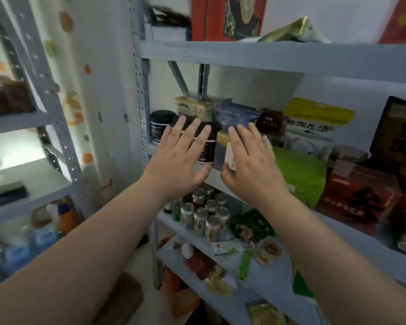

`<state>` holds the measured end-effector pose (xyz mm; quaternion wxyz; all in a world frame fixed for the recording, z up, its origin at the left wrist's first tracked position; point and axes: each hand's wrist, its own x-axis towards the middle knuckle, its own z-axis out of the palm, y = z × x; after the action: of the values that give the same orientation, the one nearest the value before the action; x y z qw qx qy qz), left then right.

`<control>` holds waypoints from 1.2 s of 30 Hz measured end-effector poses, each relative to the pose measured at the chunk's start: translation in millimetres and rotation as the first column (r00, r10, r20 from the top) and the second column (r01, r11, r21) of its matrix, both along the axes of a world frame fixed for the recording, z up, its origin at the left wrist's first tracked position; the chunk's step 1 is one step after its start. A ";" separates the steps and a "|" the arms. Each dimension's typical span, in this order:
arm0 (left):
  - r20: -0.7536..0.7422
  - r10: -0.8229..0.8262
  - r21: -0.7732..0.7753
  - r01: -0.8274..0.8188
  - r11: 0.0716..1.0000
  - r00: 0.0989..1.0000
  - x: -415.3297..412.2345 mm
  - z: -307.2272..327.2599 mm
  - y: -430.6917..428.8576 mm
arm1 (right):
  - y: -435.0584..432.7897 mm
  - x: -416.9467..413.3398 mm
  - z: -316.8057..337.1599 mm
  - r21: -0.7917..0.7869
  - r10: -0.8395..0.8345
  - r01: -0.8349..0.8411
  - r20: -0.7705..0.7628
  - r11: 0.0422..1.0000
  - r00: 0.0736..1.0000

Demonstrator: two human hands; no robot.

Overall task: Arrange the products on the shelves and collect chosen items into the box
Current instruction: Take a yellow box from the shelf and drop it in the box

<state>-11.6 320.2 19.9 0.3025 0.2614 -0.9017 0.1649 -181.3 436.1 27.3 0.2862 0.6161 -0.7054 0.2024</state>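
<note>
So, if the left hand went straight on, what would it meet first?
The left hand would most likely meet the front dark jar just beyond it; depth is unclear, it may already touch.

- what's on the middle shelf (352,240)?
- a dark jar (162,123) upright at the left end, a second dark jar (209,153) just in front. a green packet (300,174) lies flat further right, with a red carton (359,195) beside it.
- and below?
- small clear jars (204,214) with silver lids, upright, clustered together.
</note>
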 end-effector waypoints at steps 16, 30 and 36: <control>0.046 0.061 0.001 -0.062 0.998 0.997 22.9 20.8 -141.2 | -155.6 7.1 36.4 0.126 0.032 -0.019 -0.105 0.992 0.994; 0.070 0.085 0.166 -0.096 0.981 0.994 -29.5 13.9 -250.5 | -306.1 -56.6 75.1 0.399 -0.216 0.153 0.118 0.904 0.969; 0.210 -0.047 0.187 0.007 0.982 0.977 -34.7 4.0 -295.1 | -361.3 -72.2 75.8 0.466 -0.345 0.265 0.093 0.844 0.934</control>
<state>-46.4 25.1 23.9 0.1807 0.2569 -0.9437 0.1035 -253.5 74.8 103.2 0.1036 0.5247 -0.8440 0.0398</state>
